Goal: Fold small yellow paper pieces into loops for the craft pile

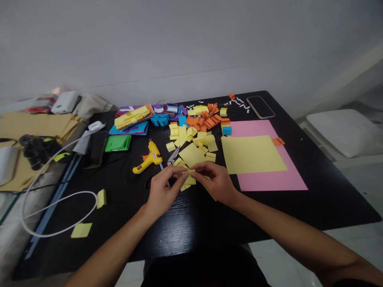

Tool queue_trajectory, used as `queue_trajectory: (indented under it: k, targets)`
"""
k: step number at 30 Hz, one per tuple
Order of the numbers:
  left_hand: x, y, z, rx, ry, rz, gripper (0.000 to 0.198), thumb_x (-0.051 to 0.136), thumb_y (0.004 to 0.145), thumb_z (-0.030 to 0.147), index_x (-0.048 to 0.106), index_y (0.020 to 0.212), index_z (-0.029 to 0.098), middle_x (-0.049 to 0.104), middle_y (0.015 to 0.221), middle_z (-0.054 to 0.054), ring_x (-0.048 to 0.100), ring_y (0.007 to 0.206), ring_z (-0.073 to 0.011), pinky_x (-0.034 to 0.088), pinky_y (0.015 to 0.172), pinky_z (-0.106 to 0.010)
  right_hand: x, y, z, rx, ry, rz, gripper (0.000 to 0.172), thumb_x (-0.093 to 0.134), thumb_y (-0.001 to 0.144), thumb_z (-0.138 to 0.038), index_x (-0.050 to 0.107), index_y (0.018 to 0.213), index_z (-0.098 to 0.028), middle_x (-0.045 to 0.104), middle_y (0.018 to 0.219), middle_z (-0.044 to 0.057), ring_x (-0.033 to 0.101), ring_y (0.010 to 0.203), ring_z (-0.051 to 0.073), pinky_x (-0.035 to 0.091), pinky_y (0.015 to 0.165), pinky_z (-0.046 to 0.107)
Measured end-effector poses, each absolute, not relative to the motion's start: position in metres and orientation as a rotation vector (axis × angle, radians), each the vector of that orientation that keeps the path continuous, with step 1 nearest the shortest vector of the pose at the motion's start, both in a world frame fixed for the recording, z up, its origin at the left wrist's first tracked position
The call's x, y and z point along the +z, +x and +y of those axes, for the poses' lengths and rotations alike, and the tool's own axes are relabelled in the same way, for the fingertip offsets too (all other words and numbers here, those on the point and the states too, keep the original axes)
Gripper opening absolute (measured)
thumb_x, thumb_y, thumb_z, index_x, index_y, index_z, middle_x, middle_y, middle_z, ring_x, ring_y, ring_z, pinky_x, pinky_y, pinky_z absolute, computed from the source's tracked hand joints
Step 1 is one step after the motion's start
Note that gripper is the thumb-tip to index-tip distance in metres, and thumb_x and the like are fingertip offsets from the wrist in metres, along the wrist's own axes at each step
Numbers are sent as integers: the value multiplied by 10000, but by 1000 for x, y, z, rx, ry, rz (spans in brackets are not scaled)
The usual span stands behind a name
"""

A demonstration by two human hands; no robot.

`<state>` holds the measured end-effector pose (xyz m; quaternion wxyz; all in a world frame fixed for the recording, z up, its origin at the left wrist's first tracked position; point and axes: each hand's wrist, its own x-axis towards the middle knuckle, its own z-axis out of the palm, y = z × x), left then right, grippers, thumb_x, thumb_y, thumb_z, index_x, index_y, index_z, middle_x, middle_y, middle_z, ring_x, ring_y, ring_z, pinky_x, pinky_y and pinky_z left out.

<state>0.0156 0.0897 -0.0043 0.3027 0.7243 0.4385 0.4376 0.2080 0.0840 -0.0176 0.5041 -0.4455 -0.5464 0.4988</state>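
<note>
Both of my hands meet over the middle of the black table (314, 191). My left hand (164, 188) and my right hand (218, 181) pinch a small folded yellow paper piece (189, 175) between their fingertips. Just behind them lie a yellow square of paper (191, 154), scissors (173, 156) and a yellow glue gun (149, 158). A heap of small folded yellow pieces (191, 135) and orange pieces (206, 118) sits further back.
A large yellow sheet (251, 154) lies on a pink sheet (275, 180) at the right. A phone (260, 107) rests at the back right. Stacks of coloured paper (133, 119) and green paper (118, 142) lie at the back left. A white cable (60, 223) loops at the left.
</note>
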Motion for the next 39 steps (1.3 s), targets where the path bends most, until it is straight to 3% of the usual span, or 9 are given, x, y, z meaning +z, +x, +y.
queue_trajectory:
  k: [9, 17, 26, 33, 39]
  targets:
    - [3, 17, 89, 1197, 1943, 1127, 87, 736, 928, 227, 798, 984, 200, 783, 844, -37, 684, 697, -136, 570, 674, -246, -16, 209, 85, 1207, -1122, -1245, 229, 855, 799, -427, 782, 865, -220, 797, 844, 39, 756, 770, 189, 643, 751, 335]
    - [-2, 16, 90, 1238, 1855, 1184, 60, 775, 897, 234, 801, 937, 198, 786, 833, -28, 684, 696, -131, 563, 669, -245, -19, 208, 84, 1326, -1101, -1225, 305, 901, 728, -419, 754, 890, -207, 793, 840, 38, 759, 774, 189, 644, 752, 323]
    - [-4, 19, 90, 1216, 1591, 1223, 165, 829, 838, 336, 790, 896, 187, 782, 804, -28, 677, 639, -120, 575, 626, -227, -18, 209, 85, 1311, -1129, -1237, 241, 857, 782, -418, 767, 853, -206, 791, 815, 34, 752, 748, 183, 646, 724, 320]
    - [-3, 19, 91, 1241, 1582, 1211, 144, 844, 814, 301, 770, 802, 178, 769, 763, -25, 672, 654, -122, 566, 623, -224, -18, 209, 85, 1297, -1130, -1227, 182, 854, 783, -374, 781, 837, -216, 790, 796, 23, 741, 728, 169, 629, 699, 304]
    - [0, 19, 90, 1217, 1610, 1152, 130, 798, 851, 258, 794, 956, 181, 781, 810, -35, 687, 655, -121, 578, 620, -223, -13, 210, 85, 1279, -1140, -1185, 225, 878, 757, -406, 776, 817, -216, 786, 807, 28, 732, 738, 175, 622, 715, 315]
